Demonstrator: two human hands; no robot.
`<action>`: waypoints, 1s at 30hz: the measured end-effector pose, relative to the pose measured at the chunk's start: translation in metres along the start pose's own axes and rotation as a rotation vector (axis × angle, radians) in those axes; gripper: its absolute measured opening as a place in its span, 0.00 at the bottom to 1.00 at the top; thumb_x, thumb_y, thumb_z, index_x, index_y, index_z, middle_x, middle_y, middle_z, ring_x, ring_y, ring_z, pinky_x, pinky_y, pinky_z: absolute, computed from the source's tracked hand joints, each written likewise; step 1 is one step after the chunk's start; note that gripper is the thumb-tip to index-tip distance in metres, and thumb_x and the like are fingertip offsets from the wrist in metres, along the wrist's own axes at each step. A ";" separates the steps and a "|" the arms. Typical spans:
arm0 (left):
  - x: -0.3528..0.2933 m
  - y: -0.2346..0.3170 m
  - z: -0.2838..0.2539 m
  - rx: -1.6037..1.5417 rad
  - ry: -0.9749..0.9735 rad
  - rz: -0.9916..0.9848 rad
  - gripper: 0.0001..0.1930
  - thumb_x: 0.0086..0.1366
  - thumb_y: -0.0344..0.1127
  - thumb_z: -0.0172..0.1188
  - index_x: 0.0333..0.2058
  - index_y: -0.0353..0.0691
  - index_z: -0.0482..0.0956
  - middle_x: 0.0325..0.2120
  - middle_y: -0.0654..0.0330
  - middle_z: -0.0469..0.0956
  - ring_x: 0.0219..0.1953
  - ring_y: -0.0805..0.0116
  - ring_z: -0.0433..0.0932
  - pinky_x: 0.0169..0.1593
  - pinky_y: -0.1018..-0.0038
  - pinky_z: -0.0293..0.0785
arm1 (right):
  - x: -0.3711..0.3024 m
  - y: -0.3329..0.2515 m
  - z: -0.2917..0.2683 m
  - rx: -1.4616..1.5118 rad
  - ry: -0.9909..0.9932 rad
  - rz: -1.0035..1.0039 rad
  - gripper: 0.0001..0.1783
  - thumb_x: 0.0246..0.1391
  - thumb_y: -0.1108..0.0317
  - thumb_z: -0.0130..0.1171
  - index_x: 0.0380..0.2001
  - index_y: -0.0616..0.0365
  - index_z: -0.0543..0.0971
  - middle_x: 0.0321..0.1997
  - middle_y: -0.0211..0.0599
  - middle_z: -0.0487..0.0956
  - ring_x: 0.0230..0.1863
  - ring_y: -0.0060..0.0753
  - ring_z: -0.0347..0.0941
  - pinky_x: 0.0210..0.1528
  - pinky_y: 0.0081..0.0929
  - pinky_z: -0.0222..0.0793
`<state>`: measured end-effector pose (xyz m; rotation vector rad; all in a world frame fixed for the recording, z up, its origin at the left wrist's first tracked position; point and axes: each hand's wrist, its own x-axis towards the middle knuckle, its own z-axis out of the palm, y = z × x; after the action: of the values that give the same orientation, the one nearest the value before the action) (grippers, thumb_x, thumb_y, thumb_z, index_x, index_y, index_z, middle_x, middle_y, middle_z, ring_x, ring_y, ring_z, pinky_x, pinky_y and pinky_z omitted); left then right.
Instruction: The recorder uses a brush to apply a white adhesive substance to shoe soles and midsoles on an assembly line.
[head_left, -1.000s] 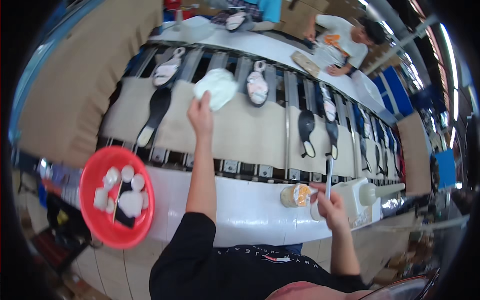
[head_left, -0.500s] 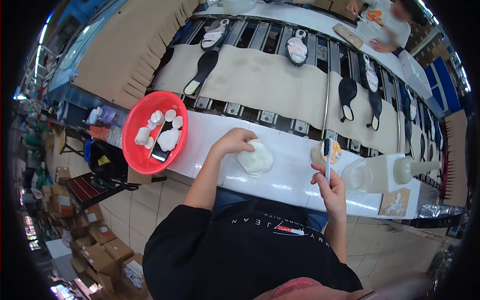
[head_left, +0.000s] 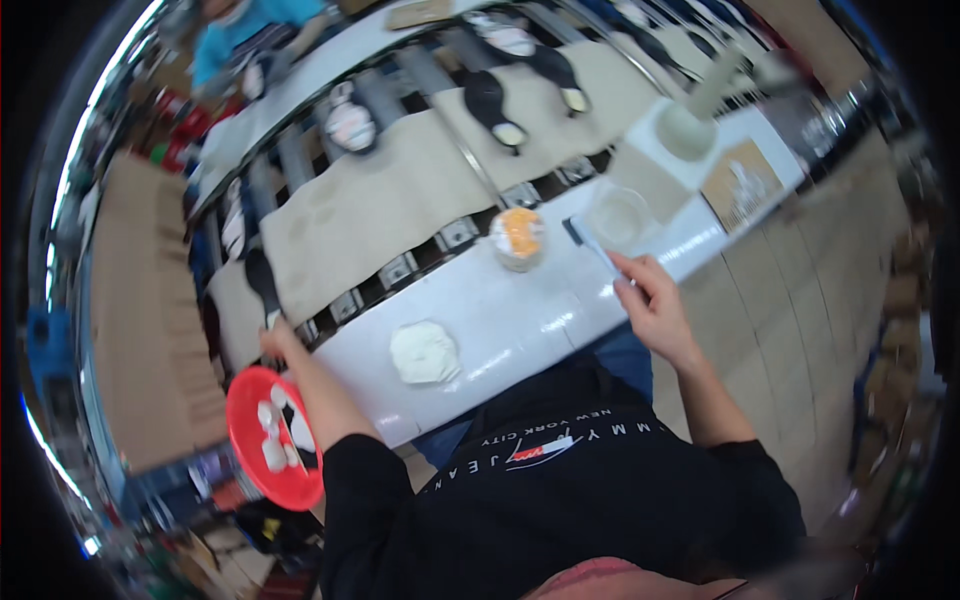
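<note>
My left hand [head_left: 284,342] reaches out to the belt's near edge, its fingers closed at the pale heel end of a black shoe sole [head_left: 262,280]; motion blurs them somewhat. A slim white brush [head_left: 600,250] with a dark bristle head is in my right hand [head_left: 652,308], pinched by the handle above the white worktop [head_left: 520,320]. Between my hands a crumpled white cloth [head_left: 425,352] lies on the worktop. Left of the brush head stands a small round tub [head_left: 518,240] with orange and white on its top.
A red basin [head_left: 240,430] with white pieces and a dark phone-like object sits beside my left forearm. Right of the brush are an open pale container [head_left: 618,218], a pale bottle [head_left: 690,130] and a cardboard piece [head_left: 742,186]. More soles lie on the beige-covered rollers; a co-worker [head_left: 255,40] stands across.
My left hand has left the white cloth and moved to the sole on the belt. My right hand, still holding the brush, has shifted right, beside the open container. The view has turned.
</note>
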<state>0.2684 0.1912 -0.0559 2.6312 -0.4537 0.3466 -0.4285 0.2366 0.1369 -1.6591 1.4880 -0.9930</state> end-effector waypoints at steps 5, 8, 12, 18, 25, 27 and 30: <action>-0.018 0.027 -0.018 -0.756 -0.374 -0.509 0.16 0.43 0.28 0.72 0.30 0.28 0.78 0.31 0.54 0.78 0.23 0.70 0.73 0.17 0.82 0.69 | -0.012 0.026 -0.052 -0.296 0.193 0.106 0.21 0.52 0.76 0.56 0.51 0.56 0.77 0.28 0.38 0.71 0.26 0.34 0.69 0.31 0.27 0.66; -0.016 0.035 -0.057 -1.054 -0.490 -0.551 0.13 0.51 0.27 0.67 0.35 0.28 0.77 0.33 0.55 0.78 0.25 0.68 0.76 0.22 0.83 0.74 | -0.008 0.030 -0.052 -0.321 0.228 0.083 0.18 0.50 0.76 0.57 0.46 0.53 0.80 0.30 0.41 0.72 0.29 0.41 0.73 0.34 0.33 0.70; -0.085 0.102 -0.133 -1.633 -0.954 -0.516 0.15 0.59 0.29 0.60 0.44 0.29 0.73 0.36 0.52 0.78 0.31 0.63 0.80 0.31 0.79 0.80 | 0.002 0.046 -0.048 -0.442 0.173 0.100 0.14 0.50 0.75 0.57 0.42 0.51 0.81 0.32 0.42 0.74 0.34 0.46 0.76 0.37 0.38 0.72; -0.216 0.121 -0.220 -1.608 -1.393 -0.188 0.25 0.55 0.30 0.61 0.51 0.27 0.67 0.40 0.47 0.76 0.32 0.60 0.81 0.35 0.73 0.80 | 0.019 0.054 -0.029 -0.606 0.086 0.056 0.11 0.51 0.74 0.57 0.39 0.54 0.82 0.35 0.40 0.75 0.35 0.47 0.77 0.38 0.39 0.74; -0.327 0.115 -0.244 -1.225 -1.717 0.055 0.24 0.48 0.26 0.64 0.45 0.27 0.71 0.36 0.48 0.77 0.25 0.61 0.80 0.31 0.69 0.79 | 0.028 0.060 -0.021 -0.724 0.052 0.062 0.10 0.51 0.72 0.55 0.36 0.56 0.82 0.36 0.39 0.76 0.34 0.46 0.77 0.37 0.39 0.74; -0.337 0.115 -0.242 -1.166 -1.768 0.070 0.22 0.49 0.21 0.63 0.45 0.27 0.73 0.32 0.54 0.79 0.28 0.64 0.80 0.35 0.69 0.80 | 0.029 0.061 -0.019 -0.752 0.033 0.054 0.10 0.50 0.73 0.54 0.36 0.56 0.82 0.36 0.39 0.76 0.34 0.46 0.78 0.37 0.39 0.74; -0.343 0.107 -0.232 -1.123 -1.812 0.017 0.21 0.49 0.21 0.62 0.45 0.27 0.73 0.32 0.54 0.79 0.29 0.65 0.80 0.35 0.69 0.80 | 0.031 0.060 -0.015 -0.792 0.000 0.072 0.10 0.49 0.73 0.54 0.35 0.57 0.82 0.36 0.39 0.76 0.34 0.46 0.78 0.37 0.39 0.74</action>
<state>-0.1228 0.2969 0.0793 1.1271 -0.7745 -1.8071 -0.4683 0.1994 0.0946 -2.0927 2.0818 -0.3560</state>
